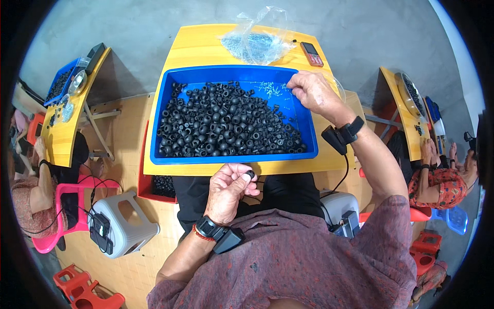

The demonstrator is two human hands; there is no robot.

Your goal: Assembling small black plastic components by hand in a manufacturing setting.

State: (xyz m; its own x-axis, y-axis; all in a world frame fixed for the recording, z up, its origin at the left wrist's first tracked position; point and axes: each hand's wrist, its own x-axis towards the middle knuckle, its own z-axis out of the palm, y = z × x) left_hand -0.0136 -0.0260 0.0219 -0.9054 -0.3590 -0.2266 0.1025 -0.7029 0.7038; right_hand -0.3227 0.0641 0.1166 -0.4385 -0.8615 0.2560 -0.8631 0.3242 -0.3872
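Note:
My left hand (226, 189) is closed at the near edge of the yellow table (193, 44), below the blue tray (234, 160). Between its thumb and fingers sits a small black round plastic part (250, 174). At the tray's far right corner, my right hand (315, 93) is closed, with thumb and fingertips together over the rim area. Whatever lies in that pinch is too small to make out. Small pale clear beads (270, 89) are scattered in the tray beside those fingertips. A large heap of black hollow plastic parts (221, 123) fills most of the tray.
Behind the tray lie a clear plastic bag of bluish beads (254, 46) and a red phone (312, 54). A red bin (143, 180) with black parts is under the table's left side. Grey stools (121, 224) flank me. People work at tables on both sides.

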